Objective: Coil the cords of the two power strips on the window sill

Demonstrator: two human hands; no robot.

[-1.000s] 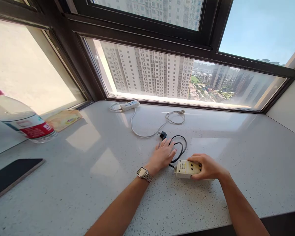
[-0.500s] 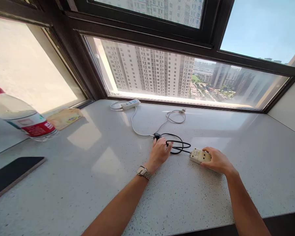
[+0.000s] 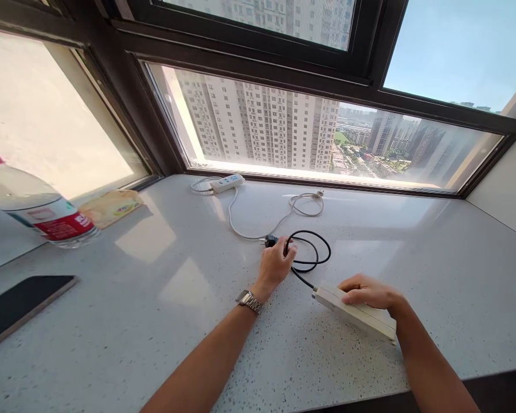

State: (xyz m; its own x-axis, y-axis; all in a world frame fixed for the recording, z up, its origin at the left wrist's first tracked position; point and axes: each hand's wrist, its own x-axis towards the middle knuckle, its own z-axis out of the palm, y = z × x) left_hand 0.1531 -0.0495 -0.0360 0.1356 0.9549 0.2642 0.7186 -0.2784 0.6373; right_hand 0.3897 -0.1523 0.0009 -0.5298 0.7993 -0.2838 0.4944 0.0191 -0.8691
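Between the fingers of my left hand (image 3: 276,265) is the black cable (image 3: 322,241), gathered in loops close behind its black plug (image 3: 270,241). The plug's prongs point left, beside a white cord on the counter. My right hand (image 3: 370,292) grips a cream power strip (image 3: 356,312), thumb on the near side. The strip is tilted on its edge, so its socket face is turned out of sight. From its left end the black cable runs up to my left hand.
A smaller white power strip (image 3: 227,183) lies by the window, its white cord (image 3: 241,232) ending in a coil at the back. Leftward are a red-capped water bottle (image 3: 55,215), a tissue pack (image 3: 112,207) and a dark phone (image 3: 26,304). The speckled counter (image 3: 155,355) has a front edge.
My right hand has drawn the cream power strip nearer and rolled it, hiding the sockets that showed before. My left hand has shifted slightly, and the cable loops stand out wider.
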